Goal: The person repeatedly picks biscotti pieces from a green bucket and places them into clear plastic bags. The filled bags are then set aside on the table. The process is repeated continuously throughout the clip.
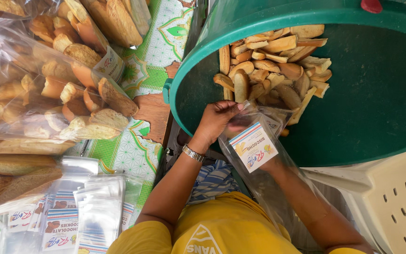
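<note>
A big green tub (372,108) lies tilted toward me with a heap of toasted bread slices (271,66) inside. My left hand (216,120), a metal watch on its wrist, pinches the mouth of a clear plastic bag (259,155) just below the heap. The bag carries a small white label with a red and blue edge. My right hand (272,164) holds the same bag from underneath and is mostly hidden behind the plastic and the label. The bag looks empty.
On the left, filled clear bags of bread slices (57,89) lie on a table with a green patterned cover (132,150). A stack of empty labelled bags (90,211) lies at the lower left. A white perforated plastic seat (395,202) stands at the lower right.
</note>
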